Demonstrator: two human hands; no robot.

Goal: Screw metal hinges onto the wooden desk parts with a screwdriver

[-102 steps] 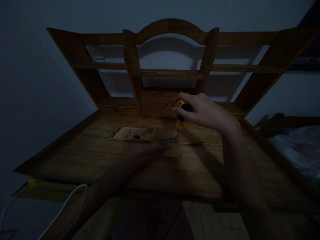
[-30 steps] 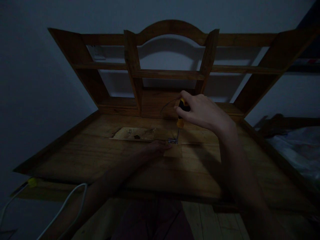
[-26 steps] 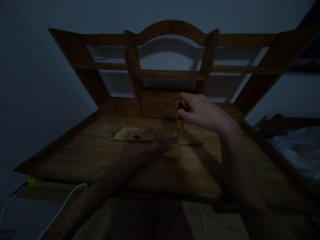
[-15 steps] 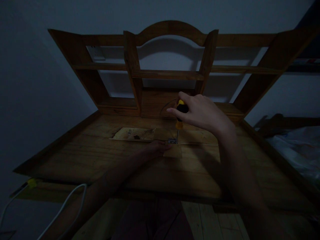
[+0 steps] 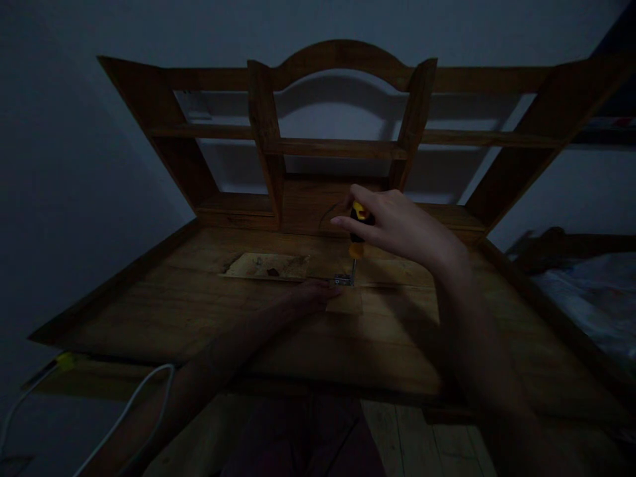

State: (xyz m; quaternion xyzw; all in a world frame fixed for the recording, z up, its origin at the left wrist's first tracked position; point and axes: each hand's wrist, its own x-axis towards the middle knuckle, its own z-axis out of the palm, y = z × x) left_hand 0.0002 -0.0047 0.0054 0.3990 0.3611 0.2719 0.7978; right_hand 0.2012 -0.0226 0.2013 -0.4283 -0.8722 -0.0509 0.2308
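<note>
My right hand [image 5: 392, 222] is closed around the handle of a yellow and black screwdriver [image 5: 356, 249], held upright with its shaft pointing down. The tip meets the right end of a small metal hinge [image 5: 342, 280] on the wood. Beside the hinge's left end lies my left hand [image 5: 315, 295], low on the desk, its fingertips touching the metal; whether they grip it is too dark to tell. A small square wood piece [image 5: 344, 303] sits just below the hinge. Behind it runs a pale wooden strip [image 5: 268, 266] with a rough left end and dark marks.
The wooden desk top [image 5: 163, 305] spreads around both hands. A wooden shelf unit [image 5: 340, 147] rises at its back against the wall. A white cable [image 5: 144, 384] loops over the front left edge. Pale plastic-like bundles [image 5: 591, 298] lie off to the right.
The fingers of my right hand have shifted slightly on the screwdriver handle, and the handle appears turned a little. My left hand and the hinge look unmoved.
</note>
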